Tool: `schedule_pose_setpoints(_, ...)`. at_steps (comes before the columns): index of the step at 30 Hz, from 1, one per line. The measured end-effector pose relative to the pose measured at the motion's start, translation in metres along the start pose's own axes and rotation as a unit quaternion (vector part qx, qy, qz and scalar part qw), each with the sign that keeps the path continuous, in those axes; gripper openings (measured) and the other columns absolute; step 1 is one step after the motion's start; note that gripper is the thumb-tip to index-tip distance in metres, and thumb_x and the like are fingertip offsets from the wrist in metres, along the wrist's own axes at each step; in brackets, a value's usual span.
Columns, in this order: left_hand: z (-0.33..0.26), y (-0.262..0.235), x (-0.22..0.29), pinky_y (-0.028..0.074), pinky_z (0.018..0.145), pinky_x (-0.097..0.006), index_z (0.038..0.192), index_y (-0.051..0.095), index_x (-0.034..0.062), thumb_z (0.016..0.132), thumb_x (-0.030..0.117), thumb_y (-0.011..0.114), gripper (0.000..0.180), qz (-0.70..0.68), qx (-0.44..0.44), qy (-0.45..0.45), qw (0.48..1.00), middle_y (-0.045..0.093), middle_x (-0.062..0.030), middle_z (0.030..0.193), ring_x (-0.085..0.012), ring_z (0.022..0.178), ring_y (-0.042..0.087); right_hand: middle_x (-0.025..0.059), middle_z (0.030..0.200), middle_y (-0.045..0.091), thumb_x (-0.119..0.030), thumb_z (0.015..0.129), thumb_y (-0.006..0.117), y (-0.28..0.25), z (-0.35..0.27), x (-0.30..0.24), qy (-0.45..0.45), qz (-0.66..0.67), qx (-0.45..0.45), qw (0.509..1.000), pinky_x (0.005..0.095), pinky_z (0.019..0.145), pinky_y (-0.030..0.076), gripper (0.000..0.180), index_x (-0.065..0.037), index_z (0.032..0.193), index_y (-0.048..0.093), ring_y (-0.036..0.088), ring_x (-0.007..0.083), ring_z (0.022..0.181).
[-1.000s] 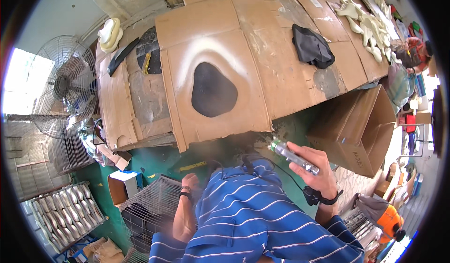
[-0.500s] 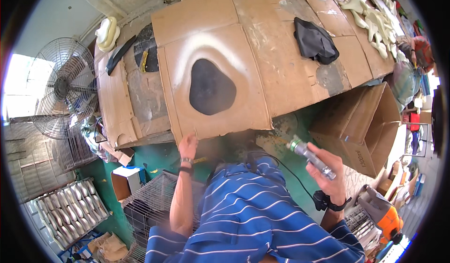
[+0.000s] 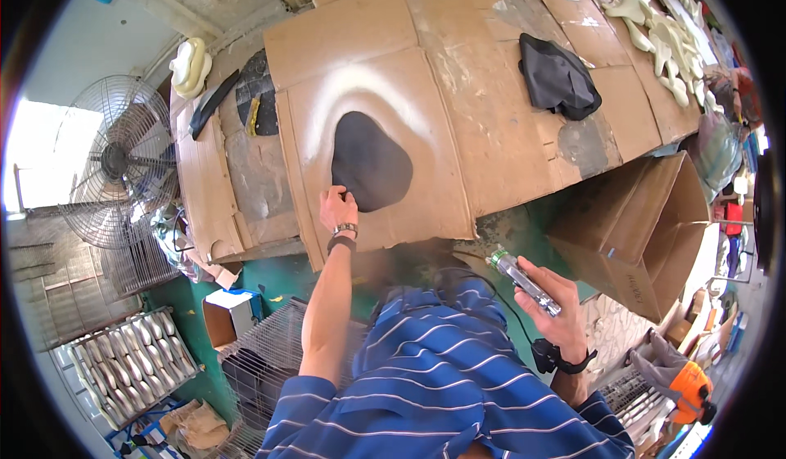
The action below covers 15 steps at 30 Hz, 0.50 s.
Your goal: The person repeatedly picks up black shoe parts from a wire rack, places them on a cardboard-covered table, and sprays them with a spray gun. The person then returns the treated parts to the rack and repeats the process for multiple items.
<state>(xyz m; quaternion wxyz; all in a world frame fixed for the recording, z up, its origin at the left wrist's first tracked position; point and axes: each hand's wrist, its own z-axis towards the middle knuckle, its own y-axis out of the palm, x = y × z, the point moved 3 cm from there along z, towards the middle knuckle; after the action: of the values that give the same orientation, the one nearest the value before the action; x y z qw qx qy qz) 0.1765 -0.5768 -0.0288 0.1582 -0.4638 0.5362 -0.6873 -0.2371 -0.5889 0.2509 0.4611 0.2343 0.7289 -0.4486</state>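
Note:
A black, rounded-triangular sheet (image 3: 372, 162) lies flat on a square of brown cardboard (image 3: 393, 223), inside a whitish sprayed arc. My left hand (image 3: 337, 211) reaches over the cardboard, its fingertips pinched on the lower left edge of this sheet. Off the table edge, to the right of my body, my right hand (image 3: 561, 307) is wrapped round a silver spray gun (image 3: 528, 283) with a green ring near its front end. The gun points up and left, away from the sheet.
A crumpled black piece (image 3: 558, 78) and pale moulded parts (image 3: 655, 37) lie on the table's right side. An open carton (image 3: 618, 238) stands below its right edge. A large fan (image 3: 119, 160) is at left, above a rack of pale parts (image 3: 131, 369). A wire cage (image 3: 270, 361) stands below.
My left hand has moved up from the cardboard's front edge onto the black sheet's edge. My right hand, with the spray gun, has shifted slightly left.

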Motion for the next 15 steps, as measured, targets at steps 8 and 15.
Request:
schedule_pose_setpoints(8,0.016,0.056,-0.055,0.055,0.062,-0.036,0.103,0.065,0.0084,0.075,-0.001,0.078,0.032,-0.364,0.045,-0.216,0.905,0.065,-0.0096,0.093,-0.0214,0.074,0.065,0.0187,0.094,0.068,0.0,0.081,0.074,0.005,0.036,0.0,-0.039,0.002,-0.029,0.999,0.0354,0.072,0.052,0.053,-0.002,0.133,0.061,0.066,0.0324,0.077)
schedule_pose_setpoints(15,0.008,0.06,-0.052,0.059,0.054,-0.041,0.124,0.052,0.0018,0.074,-0.004,0.08,0.057,-0.41,0.039,-0.366,0.834,0.064,-0.0114,0.088,-0.0209,0.064,0.062,0.0189,0.096,0.069,-0.002,0.083,0.073,0.009,0.066,0.011,-0.041,-0.01,-0.029,0.999,0.0354,0.074,0.052,0.05,-0.001,0.131,0.061,0.068,0.0335,0.081)
